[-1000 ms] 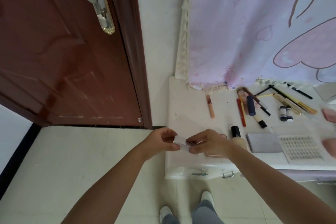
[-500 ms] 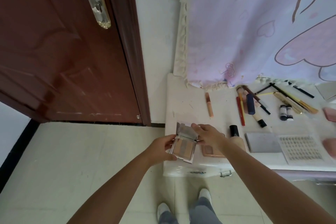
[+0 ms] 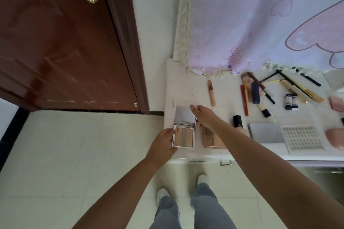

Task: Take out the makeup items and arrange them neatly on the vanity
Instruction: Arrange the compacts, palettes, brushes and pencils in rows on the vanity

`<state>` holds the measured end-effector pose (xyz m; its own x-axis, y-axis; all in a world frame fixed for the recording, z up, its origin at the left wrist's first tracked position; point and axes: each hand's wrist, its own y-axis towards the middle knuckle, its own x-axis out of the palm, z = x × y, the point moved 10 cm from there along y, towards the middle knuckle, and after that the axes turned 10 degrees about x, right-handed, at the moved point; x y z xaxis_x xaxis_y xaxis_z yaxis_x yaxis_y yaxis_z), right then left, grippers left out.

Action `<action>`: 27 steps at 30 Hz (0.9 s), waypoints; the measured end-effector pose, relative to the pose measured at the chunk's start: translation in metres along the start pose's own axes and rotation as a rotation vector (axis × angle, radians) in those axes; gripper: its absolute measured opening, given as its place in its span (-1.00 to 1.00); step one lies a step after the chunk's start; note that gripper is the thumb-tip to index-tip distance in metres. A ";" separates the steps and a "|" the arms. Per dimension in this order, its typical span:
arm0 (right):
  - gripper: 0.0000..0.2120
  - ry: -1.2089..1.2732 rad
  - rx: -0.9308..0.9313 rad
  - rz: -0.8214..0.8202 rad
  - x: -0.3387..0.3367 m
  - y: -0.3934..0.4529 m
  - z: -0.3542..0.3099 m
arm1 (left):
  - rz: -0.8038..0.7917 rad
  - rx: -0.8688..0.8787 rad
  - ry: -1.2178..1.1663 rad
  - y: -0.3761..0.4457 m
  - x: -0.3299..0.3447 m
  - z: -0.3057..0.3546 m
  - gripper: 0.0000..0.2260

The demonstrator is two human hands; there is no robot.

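Eyeshadow palette (image 3: pixel 184 136), open, lies at the front left corner of the white vanity (image 3: pixel 188 87), its mirrored lid (image 3: pixel 185 115) tilted back toward 12 o'clock. At its 9 o'clock edge the left hand (image 3: pixel 162 142) grips the base, thumb on the rim. The right hand (image 3: pixel 204 118) pinches the lid's far right corner between fingertips. Just beside the palette at 3 o'clock lies a second, peach palette (image 3: pixel 212 139), partly under the right forearm. Further toward 3 o'clock stand a black-capped foundation bottle (image 3: pixel 237 121), a grey compact (image 3: pixel 266 133) and a tray of false lashes (image 3: pixel 303 138). Around 1 o'clock lie a lip gloss tube (image 3: pixel 211 93) and scattered brushes and pencils (image 3: pixel 260 91).
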<state>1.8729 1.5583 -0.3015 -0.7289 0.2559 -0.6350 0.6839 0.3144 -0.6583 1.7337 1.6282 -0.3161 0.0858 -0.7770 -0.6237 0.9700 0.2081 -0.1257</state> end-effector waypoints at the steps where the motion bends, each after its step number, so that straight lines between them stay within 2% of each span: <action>1: -0.59 -0.005 -0.007 -0.010 0.001 0.001 -0.001 | -0.004 -0.010 0.017 -0.001 0.001 -0.001 -0.50; 4: -0.53 0.020 -0.047 -0.007 -0.003 0.000 -0.001 | -0.010 -0.029 0.067 -0.001 0.004 -0.001 -0.52; 7: -0.59 -0.049 -0.161 0.121 -0.023 -0.008 0.004 | 0.010 -0.038 0.096 -0.002 0.003 0.002 -0.53; 10: -0.56 -0.453 -0.338 0.152 -0.022 -0.024 0.020 | 0.007 -0.061 0.122 -0.005 0.004 0.005 -0.53; 13: -0.31 -0.869 -0.374 0.031 -0.001 -0.033 0.053 | 0.025 -0.091 0.188 -0.009 0.000 0.009 -0.50; 15: -0.15 -0.948 -0.385 0.021 0.005 -0.032 0.065 | 0.075 -0.100 0.238 -0.013 -0.007 0.014 -0.52; 18: -0.17 -0.904 -0.430 0.061 0.004 -0.030 0.064 | 0.131 -0.096 0.272 -0.015 -0.015 0.028 -0.52; 22: -0.19 -0.713 -0.384 -0.032 -0.006 -0.038 0.061 | 0.107 -0.095 0.250 -0.006 -0.019 0.045 -0.48; 27: -0.27 -0.428 -0.465 -0.056 -0.048 -0.066 0.038 | -0.029 -0.168 -0.102 0.013 0.000 0.065 -0.37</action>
<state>1.8639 1.4905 -0.2429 -0.6203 -0.1300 -0.7735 0.4903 0.7055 -0.5118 1.7614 1.5926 -0.2674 0.0890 -0.8388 -0.5371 0.9217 0.2737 -0.2748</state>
